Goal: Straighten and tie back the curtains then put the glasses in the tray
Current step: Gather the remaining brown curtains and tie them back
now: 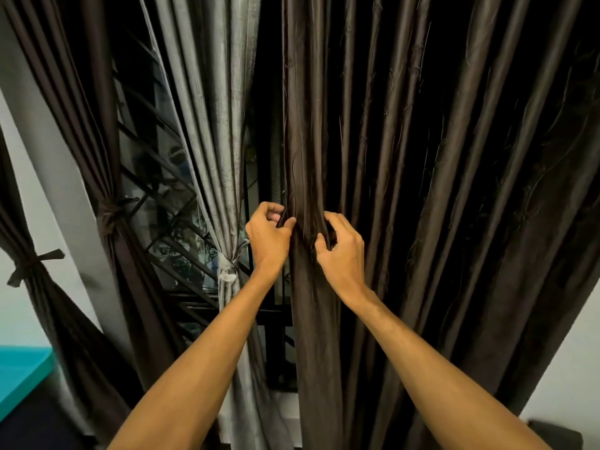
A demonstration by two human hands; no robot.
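The curtain step was in hand: the dark brown curtain (422, 190) hung loose right of the window (162, 196), not yet tied; next, likely, its folds needed gathering into one bundle; the left grip (268, 235) pinched its edge fold, fingers curled; the right grip (341, 251) clutched neighbouring folds; glasses and tray were out of sight.

Two lean bare forearms, faintly veined; left hand (268, 237) and right hand (341, 251) bare, tendons raised across the backs.
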